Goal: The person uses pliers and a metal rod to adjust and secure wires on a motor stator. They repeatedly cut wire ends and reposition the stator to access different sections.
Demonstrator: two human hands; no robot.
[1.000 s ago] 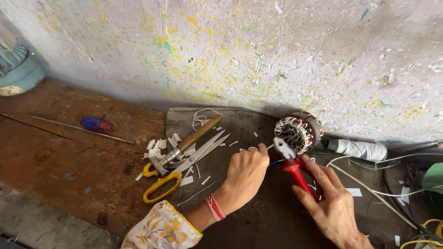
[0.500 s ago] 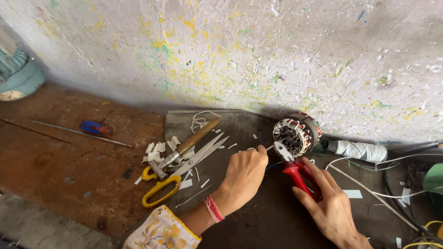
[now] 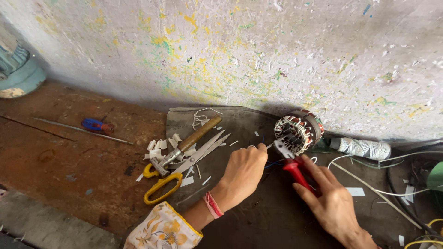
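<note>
Right hand (image 3: 330, 203), grip closed on red-handled pliers (image 3: 294, 167), jaws just near the wound stator (image 3: 297, 131) at the far wall. Left hand (image 3: 242, 173), grip pinched on a thin wire (image 3: 266, 146) beside the plier jaws. Left: yellow-handled scissors (image 3: 177, 170), hammer (image 3: 184, 145). Right: white cord spool (image 3: 362, 148) on the worktop (image 3: 69, 157).

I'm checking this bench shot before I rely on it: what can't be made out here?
- What the left hand pinches: too small, hidden by its fingers.
- Pliers handles: mostly covered by the right hand.
- Far side of the wound motor core: turned away from the head camera.
- Blue-green object: cut off by the left edge.
- Green thing: cut off by the right edge.
</note>
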